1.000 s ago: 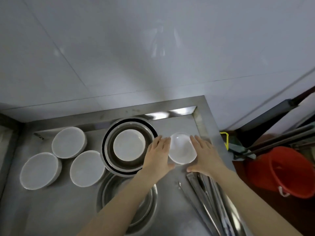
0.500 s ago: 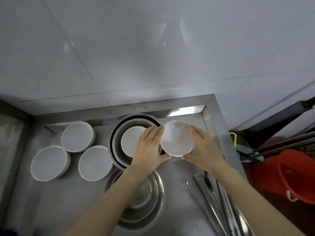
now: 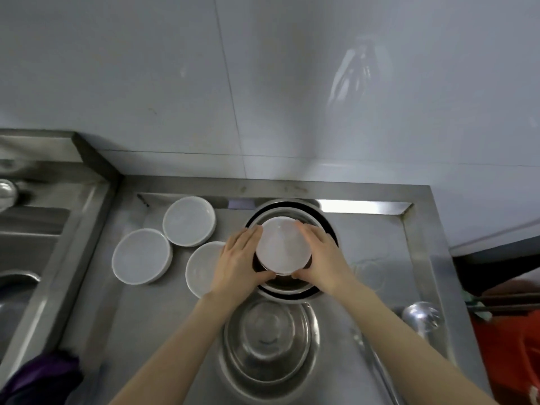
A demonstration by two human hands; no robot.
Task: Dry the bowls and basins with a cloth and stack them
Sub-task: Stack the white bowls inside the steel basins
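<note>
Both my hands hold a white bowl (image 3: 283,249) by its sides over the stack of steel basins (image 3: 324,226) at the back of the steel counter. My left hand (image 3: 238,260) grips its left side with the thumb under the near rim. My right hand (image 3: 323,255) grips its right side the same way. Three white bowls stand to the left: one at the back (image 3: 189,221), one at the far left (image 3: 141,255), one partly under my left wrist (image 3: 202,267). A second set of nested steel basins (image 3: 270,343) sits nearer to me.
A steel ladle (image 3: 420,317) and long utensils (image 3: 377,366) lie on the right of the counter (image 3: 380,252). A sink (image 3: 26,258) lies to the left. A purple cloth (image 3: 43,378) hangs at the lower left edge. An orange bucket (image 3: 514,346) stands on the floor to the right.
Both hands have carried the white bowl left, from the bare counter on the right to above the back stack of basins. The view has swung to the left.
</note>
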